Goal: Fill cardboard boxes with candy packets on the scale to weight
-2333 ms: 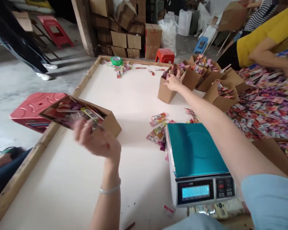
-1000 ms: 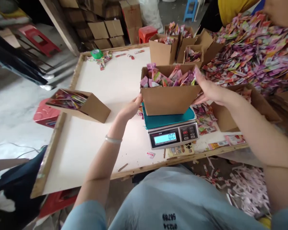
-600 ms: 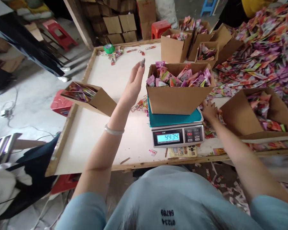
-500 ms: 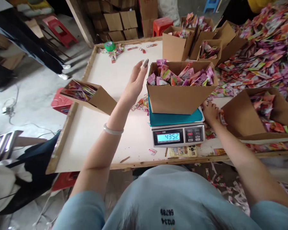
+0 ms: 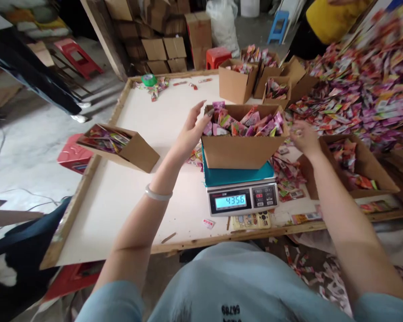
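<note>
- Cardboard box (image 5: 242,153) of colourful packets (image 5: 253,121): on the digital scale (image 5: 235,178), between your hands.
- Left hand (image 5: 192,129): fingers spread wide, at its left rim.
- Right hand (image 5: 305,137): fingers curled just beside it; grip unclear.

Green tape roll (image 5: 148,80), at the far left corner of the white table (image 5: 127,223). Small red-and-white label (image 5: 208,223), flat near the front edge. Stacked cartons (image 5: 164,53), brown, behind the table; whitish plastic sack (image 5: 222,31) beside them. Wooden post (image 5: 102,38), leftward of the cartons. Blue stool (image 5: 278,27), on the floor at the back. Bystander's dark trousers (image 5: 32,67) with white shoes (image 5: 80,118), at left. Co-worker's yellow top (image 5: 334,22), upper right.
</note>
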Available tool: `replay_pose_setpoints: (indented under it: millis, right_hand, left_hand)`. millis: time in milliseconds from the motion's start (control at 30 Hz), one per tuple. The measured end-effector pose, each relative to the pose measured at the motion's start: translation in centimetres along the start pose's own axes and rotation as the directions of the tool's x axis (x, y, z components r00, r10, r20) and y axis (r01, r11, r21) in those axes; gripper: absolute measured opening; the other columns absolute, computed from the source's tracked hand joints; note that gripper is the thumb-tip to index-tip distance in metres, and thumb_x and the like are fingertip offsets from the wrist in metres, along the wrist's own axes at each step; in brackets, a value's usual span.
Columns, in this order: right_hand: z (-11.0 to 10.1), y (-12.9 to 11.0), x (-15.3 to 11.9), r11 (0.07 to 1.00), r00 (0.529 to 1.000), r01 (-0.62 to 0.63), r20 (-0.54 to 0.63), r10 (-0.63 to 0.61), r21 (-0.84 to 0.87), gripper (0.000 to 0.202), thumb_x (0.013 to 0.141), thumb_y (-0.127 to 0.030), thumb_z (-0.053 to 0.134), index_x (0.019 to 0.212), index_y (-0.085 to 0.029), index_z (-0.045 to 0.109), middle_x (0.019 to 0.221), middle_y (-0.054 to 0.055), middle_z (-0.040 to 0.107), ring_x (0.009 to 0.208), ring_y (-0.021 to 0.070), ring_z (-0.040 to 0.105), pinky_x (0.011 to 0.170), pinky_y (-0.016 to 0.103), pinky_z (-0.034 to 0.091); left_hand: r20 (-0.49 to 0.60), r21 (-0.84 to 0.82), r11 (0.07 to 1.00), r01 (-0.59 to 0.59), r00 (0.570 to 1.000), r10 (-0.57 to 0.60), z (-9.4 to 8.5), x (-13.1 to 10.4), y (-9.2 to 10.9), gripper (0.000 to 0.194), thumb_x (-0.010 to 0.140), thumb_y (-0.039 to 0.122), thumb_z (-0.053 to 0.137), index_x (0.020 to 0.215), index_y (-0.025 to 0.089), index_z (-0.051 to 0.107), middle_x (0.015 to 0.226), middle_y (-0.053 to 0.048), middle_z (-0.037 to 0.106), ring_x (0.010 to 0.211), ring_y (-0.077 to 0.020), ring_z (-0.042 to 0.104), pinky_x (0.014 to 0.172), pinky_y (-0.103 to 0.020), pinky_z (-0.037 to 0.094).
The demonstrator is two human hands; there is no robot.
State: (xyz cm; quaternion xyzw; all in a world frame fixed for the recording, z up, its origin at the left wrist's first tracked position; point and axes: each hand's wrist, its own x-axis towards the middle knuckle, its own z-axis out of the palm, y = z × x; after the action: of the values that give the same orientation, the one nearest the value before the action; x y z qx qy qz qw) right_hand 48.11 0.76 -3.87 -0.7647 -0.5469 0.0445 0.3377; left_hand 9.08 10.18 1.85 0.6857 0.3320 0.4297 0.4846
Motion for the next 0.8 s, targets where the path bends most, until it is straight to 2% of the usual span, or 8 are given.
replay_pose_setpoints:
  millis: [67, 100, 200, 300, 400, 467, 633, 800]
  right_hand:
    - [-3.3, -4.8, 1.8, 0.975, 0.973, 0.186, -0.162, -0.165, 0.126, 0.044, 0.101, -0.048, 0.058, 0.136, -0.02, 0.058, 0.122, 0.016, 0.072, 0.102, 0.0237, 0.071, 0.09, 0.04, 0.059]
    - [-4.5, -7.5, 2.5, 0.948, 0.956, 0.277, -0.145, -0.255, 0.159, 0.046, 0.1, -0.051, 0.062, 0.135, -0.021, 0.059, 0.121, 0.014, 0.072, 0.099, 0.0218, 0.071, 0.087, 0.037, 0.059]
    - [-5.1, -15.3, 3.3, 0.857, 0.834, 0.505, 0.199, -0.515, 0.101, 0.056, 0.088, -0.057, 0.08, 0.128, -0.021, 0.065, 0.104, 0.01, 0.074, 0.093, 0.0239, 0.07, 0.084, 0.036, 0.057]
    - [-3.2, -20.4, 2.8, 0.781, 0.699, 0.619, 0.506, -0.505, -0.076, 0.043, 0.093, -0.05, 0.073, 0.123, -0.019, 0.069, 0.098, 0.011, 0.074, 0.093, 0.0268, 0.068, 0.083, 0.036, 0.052]
    - [-1.8, -21.9, 2.0, 0.708, 0.607, 0.7, 0.599, -0.522, -0.093, 0.037, 0.099, -0.048, 0.064, 0.123, -0.02, 0.069, 0.113, 0.012, 0.074, 0.098, 0.0266, 0.068, 0.08, 0.033, 0.046]
    - [-1.4, -21.9, 1.9, 0.703, 0.593, 0.704, 0.628, -0.504, -0.101, 0.043, 0.094, -0.05, 0.069, 0.125, -0.02, 0.069, 0.119, 0.013, 0.074, 0.1, 0.0265, 0.067, 0.079, 0.033, 0.043]
    - [-1.4, -21.1, 3.5, 0.753, 0.467, 0.65, 0.728, -0.501, 0.101, 0.018, 0.095, -0.033, 0.065, 0.094, -0.016, 0.072, 0.087, 0.005, 0.071, 0.079, 0.0162, 0.06, 0.077, 0.03, 0.042]
    - [-3.3, -19.8, 4.6, 0.81, 0.669, 0.479, 0.457, -0.587, 0.339, 0.046, 0.086, -0.068, 0.076, 0.094, -0.023, 0.077, 0.084, -0.001, 0.071, 0.083, 0.0173, 0.063, 0.077, 0.031, 0.052]
  left_hand:
    - [0.005, 0.005, 1.0, 0.021, 1.0, -0.021, 0.1, -0.1, 0.1, 0.058, 0.099, 0.056, 0.069, 0.152, 0.035, 0.056, 0.171, -0.005, 0.05, 0.169, -0.032, 0.032, 0.141, -0.051, 0.024]
    - [0.006, 0.001, 0.999, 0.032, 0.999, -0.032, 0.2, -0.1, 0.1, 0.059, 0.099, 0.056, 0.068, 0.153, 0.036, 0.055, 0.172, -0.005, 0.048, 0.169, -0.032, 0.032, 0.141, -0.05, 0.025]
    - [-0.005, -0.004, 0.999, 0.051, 0.999, -0.051, 0.5, -0.2, 0.4, 0.062, 0.102, 0.054, 0.064, 0.158, 0.034, 0.049, 0.174, -0.006, 0.046, 0.17, -0.031, 0.029, 0.14, -0.05, 0.027]
    - [-0.013, -0.011, 0.998, 0.058, 0.998, -0.058, 0.8, -0.3, 0.6, 0.059, 0.106, 0.051, 0.057, 0.16, 0.031, 0.044, 0.175, -0.008, 0.044, 0.17, -0.0295, 0.03, 0.14, -0.049, 0.028]
    - [0.0, -0.028, 0.999, 0.033, 0.999, -0.033, 1.1, -0.2, 0.4, 0.061, 0.106, 0.05, 0.06, 0.161, 0.03, 0.042, 0.177, -0.008, 0.04, 0.171, -0.0302, 0.028, 0.14, -0.048, 0.027]
    - [0.001, -0.052, 0.999, 0.004, 1.0, -0.004, 1.2, 0.0, 0.1, 0.061, 0.105, 0.049, 0.062, 0.16, 0.031, 0.043, 0.178, -0.008, 0.038, 0.171, -0.0304, 0.027, 0.14, -0.048, 0.026]
    - [-0.012, -0.071, 0.997, -0.024, 1.0, 0.023, 1.4, 0.1, -0.4, 0.057, 0.106, 0.052, 0.06, 0.158, 0.035, 0.045, 0.176, -0.006, 0.042, 0.17, -0.03, 0.029, 0.14, -0.05, 0.026]
    - [-0.017, 0.0, 0.999, -0.045, 0.999, 0.045, 1.2, -0.6, 0.2, 0.067, 0.104, 0.061, 0.06, 0.161, 0.031, 0.041, 0.179, -0.012, 0.036, 0.172, -0.0314, 0.024, 0.14, -0.052, 0.024]
